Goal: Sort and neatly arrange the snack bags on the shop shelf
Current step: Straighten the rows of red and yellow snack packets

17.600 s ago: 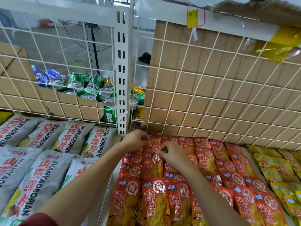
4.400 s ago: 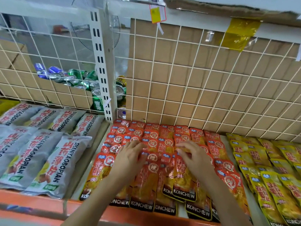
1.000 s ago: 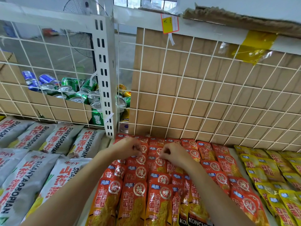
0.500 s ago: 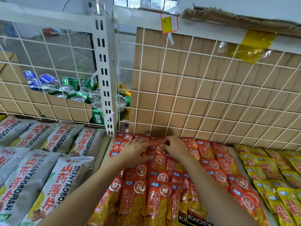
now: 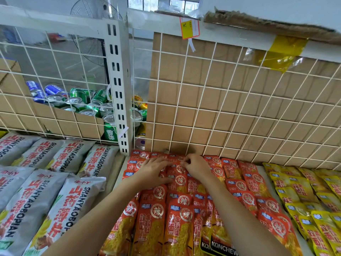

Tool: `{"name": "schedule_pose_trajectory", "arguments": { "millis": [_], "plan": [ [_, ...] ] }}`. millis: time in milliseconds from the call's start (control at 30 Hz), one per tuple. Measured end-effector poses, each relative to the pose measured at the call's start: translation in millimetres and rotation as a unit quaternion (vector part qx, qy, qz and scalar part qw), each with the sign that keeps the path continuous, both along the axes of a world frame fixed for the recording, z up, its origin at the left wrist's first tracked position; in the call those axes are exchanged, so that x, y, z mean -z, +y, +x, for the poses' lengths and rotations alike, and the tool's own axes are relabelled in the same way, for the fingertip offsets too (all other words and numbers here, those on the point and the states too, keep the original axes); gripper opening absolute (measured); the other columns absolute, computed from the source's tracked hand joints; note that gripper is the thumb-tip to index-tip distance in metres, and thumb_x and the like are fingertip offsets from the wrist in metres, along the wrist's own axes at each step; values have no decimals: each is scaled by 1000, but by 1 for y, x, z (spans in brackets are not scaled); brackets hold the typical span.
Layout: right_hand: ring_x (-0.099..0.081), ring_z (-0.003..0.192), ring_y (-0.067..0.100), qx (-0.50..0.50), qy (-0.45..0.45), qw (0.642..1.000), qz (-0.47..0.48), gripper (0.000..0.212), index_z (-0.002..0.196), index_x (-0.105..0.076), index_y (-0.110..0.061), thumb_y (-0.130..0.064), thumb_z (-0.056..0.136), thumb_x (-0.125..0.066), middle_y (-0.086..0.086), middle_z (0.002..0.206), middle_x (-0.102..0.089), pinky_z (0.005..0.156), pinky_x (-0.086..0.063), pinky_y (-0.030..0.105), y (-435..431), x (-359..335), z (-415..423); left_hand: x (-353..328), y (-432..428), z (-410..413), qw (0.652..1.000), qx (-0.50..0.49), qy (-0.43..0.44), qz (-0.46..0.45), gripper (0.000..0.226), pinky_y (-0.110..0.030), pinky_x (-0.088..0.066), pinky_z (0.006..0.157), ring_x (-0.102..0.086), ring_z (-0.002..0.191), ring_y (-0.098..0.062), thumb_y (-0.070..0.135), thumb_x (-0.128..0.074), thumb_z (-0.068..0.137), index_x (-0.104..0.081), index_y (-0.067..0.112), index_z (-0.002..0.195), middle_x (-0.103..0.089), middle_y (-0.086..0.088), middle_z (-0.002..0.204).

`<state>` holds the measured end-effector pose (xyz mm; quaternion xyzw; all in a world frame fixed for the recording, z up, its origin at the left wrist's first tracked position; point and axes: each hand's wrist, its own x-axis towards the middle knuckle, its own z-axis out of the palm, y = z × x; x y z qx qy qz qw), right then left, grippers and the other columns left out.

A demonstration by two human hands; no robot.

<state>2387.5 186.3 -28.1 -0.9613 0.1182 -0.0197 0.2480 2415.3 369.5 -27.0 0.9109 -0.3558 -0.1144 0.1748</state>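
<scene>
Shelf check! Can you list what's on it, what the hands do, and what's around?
Surface: white shelf, mostly covered by bags.
Job's things: red snack bags in overlapping rows in the middle; yellow snack bags right; grey SHANYAOBOPIAN bags left.
Clutter: nothing seen.
Grips: left hand presses flat on the red bags; right hand pinches one bag's top.
Cables: nothing seen.
Surroundings: wire grid backed with cardboard; drink cans and fan behind.

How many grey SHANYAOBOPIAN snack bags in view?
7 grey SHANYAOBOPIAN snack bags, left of the white slotted upright: four in the back row, three in front, the leftmost cut off by the frame edge. More may lie beneath or out of frame.
</scene>
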Motion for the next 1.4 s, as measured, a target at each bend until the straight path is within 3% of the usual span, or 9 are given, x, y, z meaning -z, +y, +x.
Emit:
{"name": "schedule_pose_trajectory", "arguments": {
  "millis": [400,533,633,800,933,1100,1233,1400],
  "plan": [
    [-59,98,20,-15,0,1000,-4,26,105,-62,-10,-32,91,-55,6,107,-65,81,-45,30,0,-4,-3,-4,-1,-2,1000,-5,9,3,62,-40,-5,115,-15,141,-16,48,-55,87,-31,33,142,-25,8,151],
    [-55,98,14,-12,-48,999,3,25,110,-58,-17,-34,91,-55,-1,110,-60,79,-42,24,1,-13,-14,-9,3,-5,998,-27,4,-58,49,-42,-26,112,-33,133,-16,41,-55,89,-43,31,135,-37,5,145],
    [-53,91,7,-30,-60,998,-10,17,103,-60,-22,-34,90,-56,-6,104,-61,79,-44,23,2,-26,-29,-15,13,-8,992,-38,-26,-117,38,-28,-38,101,-45,121,-13,34,-56,90,-51,28,128,-48,6,133],
    [-54,85,5,-97,12,995,-36,16,95,-63,-23,-37,89,-58,-11,93,-60,74,-43,20,3,-40,-66,-23,30,-25,988,-19,-22,-149,26,-11,-39,81,-52,99,-1,27,-58,90,-59,25,116,-55,15,109],
    [-56,85,4,-111,38,992,-37,16,95,-63,-25,-39,88,-59,-11,95,-63,74,-46,22,8,-45,-93,-20,28,-41,992,21,-26,-121,22,-10,-42,78,-55,93,-1,27,-59,90,-62,24,111,-59,11,108],
    [-53,78,2,-135,55,988,-59,14,88,-60,-28,-41,84,-63,-14,86,-57,64,-39,15,19,-41,-115,-14,10,-51,994,61,-74,-56,27,-24,-36,98,-43,108,-5,34,-57,89,-61,25,115,-54,11,113],
    [-52,87,8,-127,70,987,-76,20,83,-55,-31,-48,80,-65,-9,96,-54,74,-43,25,24,-33,-119,-14,-2,-46,995,82,-57,-17,28,-25,-36,94,-46,106,-9,35,-61,86,-61,23,111,-55,8,110],
    [-49,103,13,-122,77,985,-91,30,96,-58,-24,-50,81,-62,-5,107,-52,82,-41,29,26,-30,-121,-16,-8,-38,995,96,-19,25,22,-26,-33,92,-48,96,-8,36,-63,85,-57,24,102,-58,9,105]
  ]
}}
